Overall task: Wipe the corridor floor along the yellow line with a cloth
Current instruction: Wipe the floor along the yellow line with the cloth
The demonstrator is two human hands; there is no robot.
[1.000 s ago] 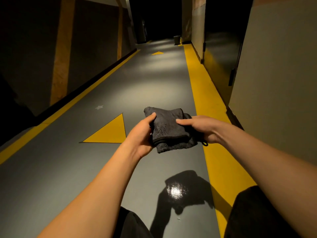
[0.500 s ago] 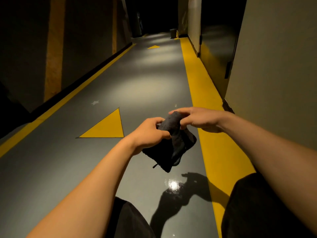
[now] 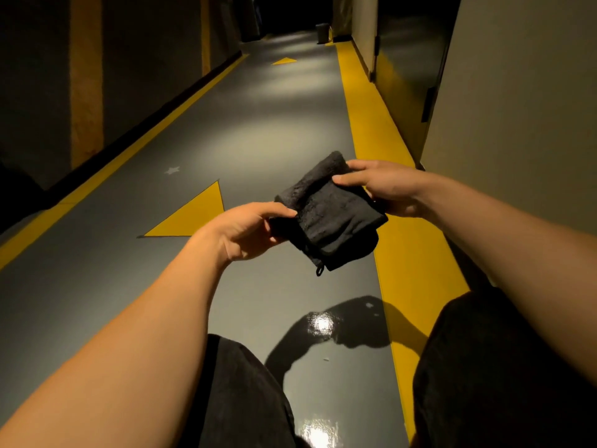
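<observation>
A dark grey folded cloth (image 3: pixel 332 215) is held in the air above the grey corridor floor (image 3: pixel 258 130). My left hand (image 3: pixel 245 231) pinches its left edge, thumb on top. My right hand (image 3: pixel 384 185) grips its upper right side, thumb lying over the cloth. A small loop hangs from the cloth's lower corner. The wide yellow line (image 3: pixel 368 118) runs along the right wall, just under and to the right of the cloth.
A yellow triangle (image 3: pixel 193 215) is painted on the floor to the left. A thinner yellow line (image 3: pixel 129 153) follows the left wall. The beige wall (image 3: pixel 517 124) stands close on the right. My dark-clothed knees fill the bottom. A small bin (image 3: pixel 322 32) stands far down the corridor.
The cloth hung bunched between my hands half a second ago; now it is folded flat and held higher and further right. Both hands have shifted slightly right.
</observation>
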